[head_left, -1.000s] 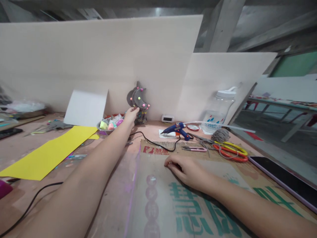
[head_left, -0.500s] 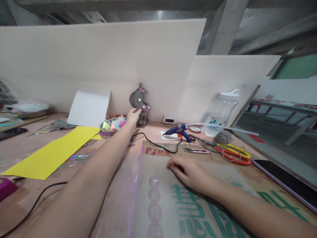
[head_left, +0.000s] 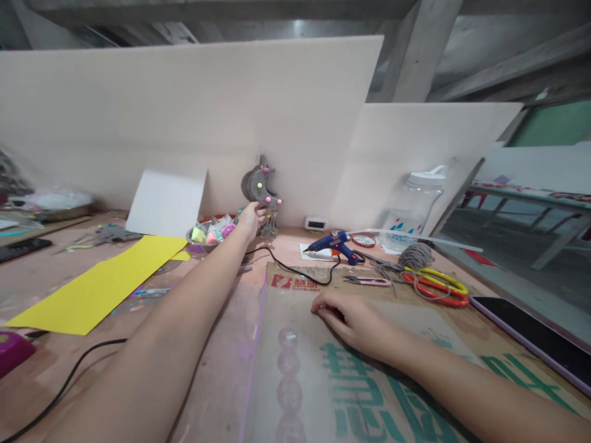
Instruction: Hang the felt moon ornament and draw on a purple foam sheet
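My left hand [head_left: 250,219] reaches far across the table to a grey crescent-shaped craft piece [head_left: 259,186] studded with small coloured balls, which leans on the back board. Its fingers are closed on the hanging lower part of that piece. Just left of the hand stands a small bowl of coloured clay pieces [head_left: 209,234]. My right hand [head_left: 353,320] rests palm down with curled fingers on a flattened cardboard sheet [head_left: 351,381] with green print. Nothing shows in it.
A blue glue gun [head_left: 333,244] with a black cord lies beyond the cardboard, beside orange and yellow scissors [head_left: 434,287], a twine ball and a clear bottle [head_left: 409,212]. A yellow paper sheet [head_left: 99,284] lies at the left. A dark tablet [head_left: 530,335] sits at the right edge.
My left hand has slid slightly right and closed on the lower part of the crescent piece, which has turned from broad-on to narrower. My right hand has stayed still.
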Available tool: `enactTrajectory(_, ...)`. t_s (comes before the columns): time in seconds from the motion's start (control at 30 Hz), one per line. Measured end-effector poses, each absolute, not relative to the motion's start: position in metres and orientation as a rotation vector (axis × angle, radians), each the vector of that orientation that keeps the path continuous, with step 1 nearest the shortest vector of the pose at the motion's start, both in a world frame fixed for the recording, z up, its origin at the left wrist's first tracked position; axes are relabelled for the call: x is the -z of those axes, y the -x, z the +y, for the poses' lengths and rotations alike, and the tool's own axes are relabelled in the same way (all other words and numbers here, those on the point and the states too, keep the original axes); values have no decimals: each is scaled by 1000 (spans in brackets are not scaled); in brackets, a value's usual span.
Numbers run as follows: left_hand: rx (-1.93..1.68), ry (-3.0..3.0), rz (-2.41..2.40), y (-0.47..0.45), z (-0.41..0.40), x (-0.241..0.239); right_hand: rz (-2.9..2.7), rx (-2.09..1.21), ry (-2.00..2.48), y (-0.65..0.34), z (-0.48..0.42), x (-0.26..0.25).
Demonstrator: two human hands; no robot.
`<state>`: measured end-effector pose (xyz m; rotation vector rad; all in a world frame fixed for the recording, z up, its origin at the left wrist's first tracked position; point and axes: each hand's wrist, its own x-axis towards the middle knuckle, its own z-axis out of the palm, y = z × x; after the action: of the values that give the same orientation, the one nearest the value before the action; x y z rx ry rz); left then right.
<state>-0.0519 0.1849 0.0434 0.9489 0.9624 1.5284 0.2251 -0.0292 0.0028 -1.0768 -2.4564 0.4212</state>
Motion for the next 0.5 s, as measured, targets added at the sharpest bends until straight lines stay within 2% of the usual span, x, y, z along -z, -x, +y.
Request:
enactTrajectory(0.27, -1223, -984, 870, 48, 163, -38, -2466, -419, 1095, -224, -30, -4)
enactTrajectory(0.5, -1112, -1019, 973, 48, 164, -28, -2472, -421, 1109, -224, -30, -5)
